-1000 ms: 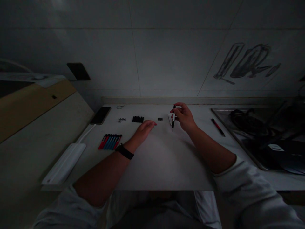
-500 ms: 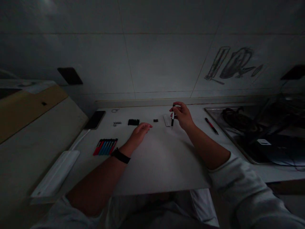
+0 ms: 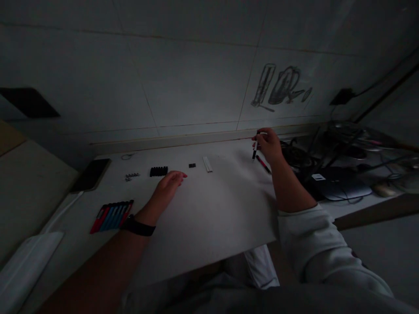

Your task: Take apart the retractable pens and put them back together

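Note:
In my right hand (image 3: 270,144) is a slim white and black pen (image 3: 255,147), pinched near its top with the tip pointing down above the table. A red and black pen (image 3: 263,164) lies just below it. My left hand (image 3: 168,188) rests on the table with its fingers loosely extended and nothing visible in it. Near it are a row of short black tubes (image 3: 159,171) and a few tiny dark pieces (image 3: 192,165). Thin white sticks (image 3: 207,164) lie between my hands. Several red and blue pen barrels (image 3: 111,216) lie beside my left wrist.
Small metallic pieces (image 3: 132,176) and a thin ring (image 3: 127,156) lie at the back left. Farther left are a phone (image 3: 91,175) with a white cable and a long white object (image 3: 29,261). A stove burner (image 3: 294,156) and a dark laptop-like device (image 3: 340,181) stand right.
My right hand has carried the white and black pen rightward, away from the white sticks to above the red and black pen. The view has turned right; my left hand stays by the black tubes.

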Demonstrator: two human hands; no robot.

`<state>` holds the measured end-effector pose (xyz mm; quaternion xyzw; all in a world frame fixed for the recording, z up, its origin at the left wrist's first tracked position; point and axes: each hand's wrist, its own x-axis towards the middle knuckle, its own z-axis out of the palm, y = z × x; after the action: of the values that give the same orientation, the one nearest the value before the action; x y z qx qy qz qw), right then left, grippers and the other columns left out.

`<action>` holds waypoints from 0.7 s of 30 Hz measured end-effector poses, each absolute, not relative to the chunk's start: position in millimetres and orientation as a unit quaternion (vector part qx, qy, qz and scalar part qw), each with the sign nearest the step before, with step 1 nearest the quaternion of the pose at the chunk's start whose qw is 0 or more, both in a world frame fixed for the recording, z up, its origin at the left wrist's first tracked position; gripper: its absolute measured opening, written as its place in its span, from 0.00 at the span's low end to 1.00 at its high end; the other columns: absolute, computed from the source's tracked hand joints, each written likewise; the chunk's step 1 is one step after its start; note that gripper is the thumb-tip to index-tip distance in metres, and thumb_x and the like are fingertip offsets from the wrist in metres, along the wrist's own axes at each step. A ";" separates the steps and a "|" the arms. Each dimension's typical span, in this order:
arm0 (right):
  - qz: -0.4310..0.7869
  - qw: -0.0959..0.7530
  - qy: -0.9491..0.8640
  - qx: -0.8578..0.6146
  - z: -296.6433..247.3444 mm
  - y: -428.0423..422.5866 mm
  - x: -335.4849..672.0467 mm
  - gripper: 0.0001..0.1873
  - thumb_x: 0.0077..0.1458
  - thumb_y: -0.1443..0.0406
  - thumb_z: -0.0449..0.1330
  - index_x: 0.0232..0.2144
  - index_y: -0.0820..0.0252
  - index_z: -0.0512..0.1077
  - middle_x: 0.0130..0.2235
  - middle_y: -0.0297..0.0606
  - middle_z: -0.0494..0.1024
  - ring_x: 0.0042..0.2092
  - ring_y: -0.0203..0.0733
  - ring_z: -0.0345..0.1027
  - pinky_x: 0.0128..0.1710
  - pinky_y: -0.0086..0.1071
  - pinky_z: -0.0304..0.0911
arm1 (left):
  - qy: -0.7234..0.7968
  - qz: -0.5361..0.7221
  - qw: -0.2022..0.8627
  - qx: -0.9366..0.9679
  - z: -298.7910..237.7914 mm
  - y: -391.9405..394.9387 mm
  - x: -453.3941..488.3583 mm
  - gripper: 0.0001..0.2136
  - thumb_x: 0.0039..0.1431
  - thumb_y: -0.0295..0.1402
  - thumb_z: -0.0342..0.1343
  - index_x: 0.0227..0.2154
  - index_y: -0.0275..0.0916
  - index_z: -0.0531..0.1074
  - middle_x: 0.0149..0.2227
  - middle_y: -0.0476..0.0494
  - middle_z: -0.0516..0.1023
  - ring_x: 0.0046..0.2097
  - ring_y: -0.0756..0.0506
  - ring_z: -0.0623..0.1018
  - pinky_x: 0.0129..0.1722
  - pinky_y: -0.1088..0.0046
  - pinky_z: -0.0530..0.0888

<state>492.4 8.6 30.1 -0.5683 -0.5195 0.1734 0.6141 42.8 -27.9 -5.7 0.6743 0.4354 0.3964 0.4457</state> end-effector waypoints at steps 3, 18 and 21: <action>0.178 0.581 -0.510 -0.609 21.0 7.2 506.4 0.25 0.56 0.46 0.63 0.49 0.51 0.66 0.37 0.34 0.80 0.29 0.36 0.72 0.28 0.29 0.69 | 0.432 0.391 0.421 0.695 -9.5 -24.6 41.4 0.17 0.67 0.50 0.53 0.41 0.41 0.77 0.47 0.39 0.80 0.47 0.40 0.78 0.51 0.59 0.75; 0.020 0.153 -0.582 -0.798 1.8 0.0 523.9 0.14 0.57 0.63 0.65 0.45 0.56 0.81 0.43 0.39 0.85 0.41 0.43 0.77 0.44 0.32 0.68 | 0.409 0.381 0.350 0.752 -7.2 -24.5 42.5 0.15 0.67 0.47 0.53 0.37 0.41 0.75 0.45 0.42 0.79 0.49 0.41 0.77 0.50 0.62 0.75; 0.004 0.127 -0.563 -0.817 -1.0 2.1 525.3 0.14 0.57 0.61 0.64 0.45 0.55 0.82 0.45 0.40 0.85 0.45 0.46 0.77 0.47 0.33 0.67 | 0.411 0.380 0.345 0.753 -7.6 -23.8 42.5 0.15 0.66 0.47 0.53 0.37 0.41 0.76 0.45 0.42 0.79 0.49 0.41 0.77 0.49 0.62 0.74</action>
<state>525.3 2.1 -1.0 -0.8166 -0.5631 0.0040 0.1270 42.5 -23.8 -7.6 0.7531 0.4115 0.3797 0.3454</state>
